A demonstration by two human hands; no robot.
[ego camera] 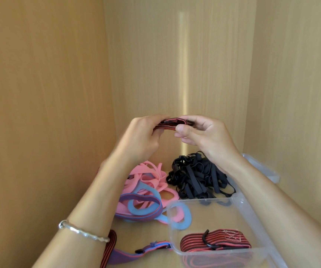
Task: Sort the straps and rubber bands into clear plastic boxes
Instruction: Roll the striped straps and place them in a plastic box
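Both hands hold a folded red-and-black striped strap (172, 123) up in front of the back wall. My left hand (143, 137) grips its left end and my right hand (204, 136) pinches its right end. Below, a clear plastic box (239, 219) at the front right holds a folded red-and-black striped strap (215, 241). Left of the box lies a heap of pink rubber bands (150, 178) with blue bands (146, 202) and a purple strap (136, 198). A pile of black bands (196, 177) lies behind the box.
Wooden cupboard walls close in on the left, back and right. Another clear box or lid (262, 169) stands at the right behind my right forearm. A purple and striped strap with a buckle (128, 252) lies on the shelf at the front left.
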